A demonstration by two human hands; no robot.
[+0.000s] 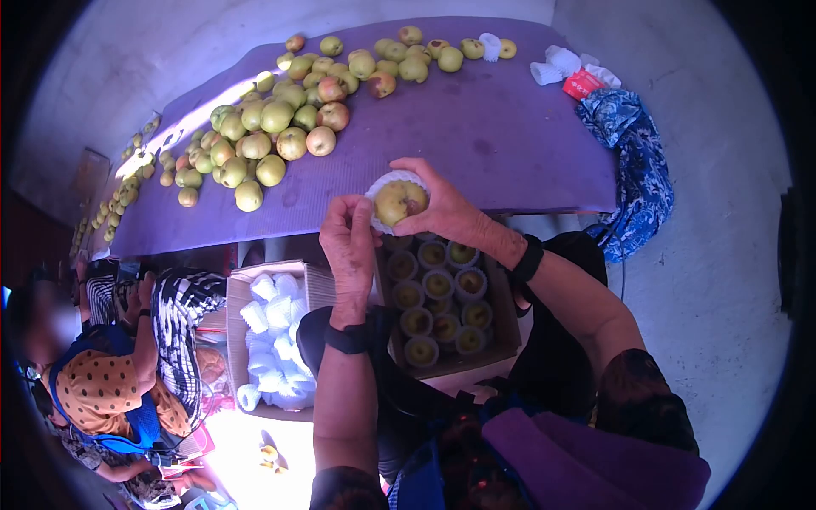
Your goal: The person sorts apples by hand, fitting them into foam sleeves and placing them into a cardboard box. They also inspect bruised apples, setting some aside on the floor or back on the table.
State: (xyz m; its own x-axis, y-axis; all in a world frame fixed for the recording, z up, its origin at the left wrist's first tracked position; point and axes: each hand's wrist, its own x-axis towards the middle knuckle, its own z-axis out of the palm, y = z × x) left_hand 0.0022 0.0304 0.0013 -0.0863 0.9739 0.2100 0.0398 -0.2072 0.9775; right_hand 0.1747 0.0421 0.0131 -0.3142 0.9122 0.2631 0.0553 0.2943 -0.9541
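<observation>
Above the front edge of the table, my right hand (449, 209) grips a yellow-green apple (399, 202) with a brown blemish, thumb below and fingers above it. A white foam net (382, 184) wraps around the apple's back and side. My left hand (347, 238) is closed, its thumb and fingertips pinching at the net's left edge. Just below my hands stands a cardboard box (501, 327) of netted apples (439, 284), set in rows. To its left, another cardboard box (321, 287) holds a heap of white foam nets (274, 340).
A purple-covered table (476, 127) carries a large pile of loose apples (276, 116). At its right end lie white foam nets (561, 61), a red packet (582, 84) and blue patterned cloth (637, 170). Another person (106, 365) sits at the left.
</observation>
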